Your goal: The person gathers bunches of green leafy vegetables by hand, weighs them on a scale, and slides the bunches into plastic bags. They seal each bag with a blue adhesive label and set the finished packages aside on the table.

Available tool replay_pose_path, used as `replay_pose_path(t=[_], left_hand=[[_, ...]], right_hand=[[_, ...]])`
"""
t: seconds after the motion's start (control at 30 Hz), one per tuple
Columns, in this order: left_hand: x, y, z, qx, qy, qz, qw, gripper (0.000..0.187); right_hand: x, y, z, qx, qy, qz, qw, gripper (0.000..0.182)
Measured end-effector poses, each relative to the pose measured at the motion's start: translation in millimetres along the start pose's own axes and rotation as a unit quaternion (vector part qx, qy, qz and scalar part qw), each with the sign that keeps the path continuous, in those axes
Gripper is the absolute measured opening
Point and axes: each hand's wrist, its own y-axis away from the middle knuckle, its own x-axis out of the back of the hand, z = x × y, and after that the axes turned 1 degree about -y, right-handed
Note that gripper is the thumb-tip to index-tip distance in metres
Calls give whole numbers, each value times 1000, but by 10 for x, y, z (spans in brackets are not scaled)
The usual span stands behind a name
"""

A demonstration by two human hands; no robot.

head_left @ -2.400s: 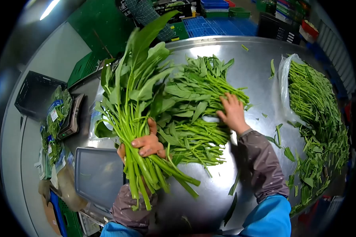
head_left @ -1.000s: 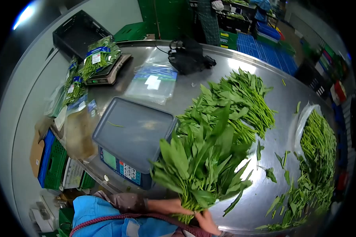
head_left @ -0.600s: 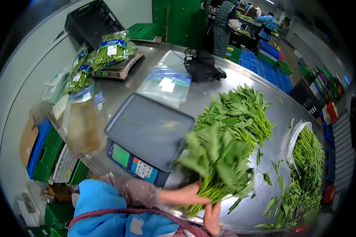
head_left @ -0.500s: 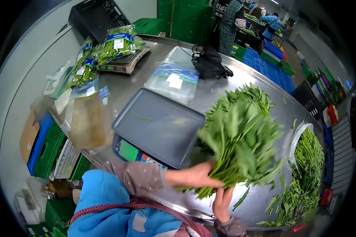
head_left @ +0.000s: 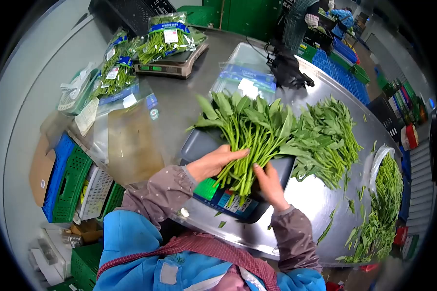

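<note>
1. left hand (head_left: 212, 162): fingers curled around the stems of a bunch of leafy greens (head_left: 247, 131), gripping from the 9 o'clock side.
2. right hand (head_left: 269, 184): fingers closed on the same stems from the 3 o'clock side, just below the left hand's grip.
3. the bunch of leafy greens sits over the weighing scale (head_left: 228, 199), stems pointing to 6 o'clock, leaves fanned toward 12 o'clock. whether it rests on the platform or is held just above it cannot be told.
4. the weighing scale stands at the near edge of the steel table (head_left: 306, 203); its keypad faces the person.
5. at 3 o'clock from the bunch, a loose pile of greens (head_left: 332, 140) lies on the table, touching the leaf tips.
6. at 4 o'clock, well apart, a heap of trimmings (head_left: 383, 203) lies beside a plastic bag.
7. at 12 o'clock, a stack of clear bags (head_left: 245, 82) lies flat.
8. at 11 o'clock, a second scale (head_left: 172, 65) carries packed greens (head_left: 167, 39).
</note>
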Motion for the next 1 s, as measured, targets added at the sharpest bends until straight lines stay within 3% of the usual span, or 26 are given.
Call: replay_pose_path(t=[0.03, 0.13, 0.17, 0.23, 0.33, 0.57, 0.77, 1.0], left_hand=[[101, -30, -56, -24, 2, -8, 1000, 44], [348, 147, -42, -2, -8, 28, 1000, 45], [392, 251, -36, -11, -5, 80, 997, 44], [509, 465, -45, -54, 29, 108, 992, 40], [706, 698, -36, -69, 66, 109, 990, 34], [959, 1036, 28, -68, 84, 144, 984, 30], [997, 1096, 52, -60, 97, 138, 984, 31], [983, 1049, -176, -42, 114, 121, 985, 35]], right_hand=[[55, 32, -38, 0, 33, -3, 999, 45], [185, 205, -56, -140, -57, 35, 988, 50], [242, 287, -86, -148, -61, 55, 986, 49], [284, 489, -134, -113, -119, 105, 981, 44], [325, 762, -69, -91, -82, 150, 981, 34], [76, 1168, -94, -140, -98, 195, 966, 20], [-53, 1278, 16, -150, -76, 198, 966, 21], [428, 1418, 423, -187, -50, 212, 958, 23]])
